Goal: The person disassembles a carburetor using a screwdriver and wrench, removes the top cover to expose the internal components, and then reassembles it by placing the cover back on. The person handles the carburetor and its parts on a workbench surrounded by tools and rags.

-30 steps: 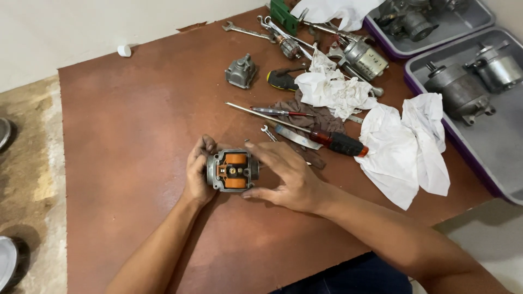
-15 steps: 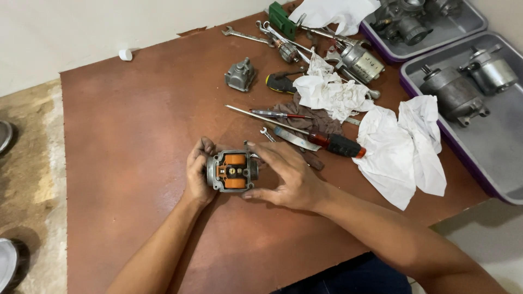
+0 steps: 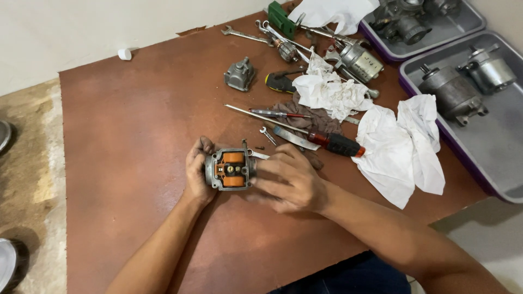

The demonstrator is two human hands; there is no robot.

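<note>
A small grey metal carburettor body [image 3: 230,169] with two orange floats showing in its open face rests just above the brown board [image 3: 136,136]. My left hand [image 3: 197,173] cups it from the left side. My right hand [image 3: 287,179] grips it from the right, fingers curled on its edge. A long screwdriver with a red and black handle [image 3: 327,140] lies just beyond my right hand, next to a small flat wrench [image 3: 268,135].
Behind lie a grey metal cover [image 3: 239,74], a yellow-black handled screwdriver [image 3: 281,81], wrenches [image 3: 245,36], crumpled white rags [image 3: 332,92] and a larger white cloth [image 3: 403,147]. Two purple-edged grey trays [image 3: 490,163] at right hold motor parts. A white cap [image 3: 125,53] lies far left.
Both hands keep holding the carburettor body in the same spot. My right fingers have shifted slightly on its right edge. The view has drifted a little.
</note>
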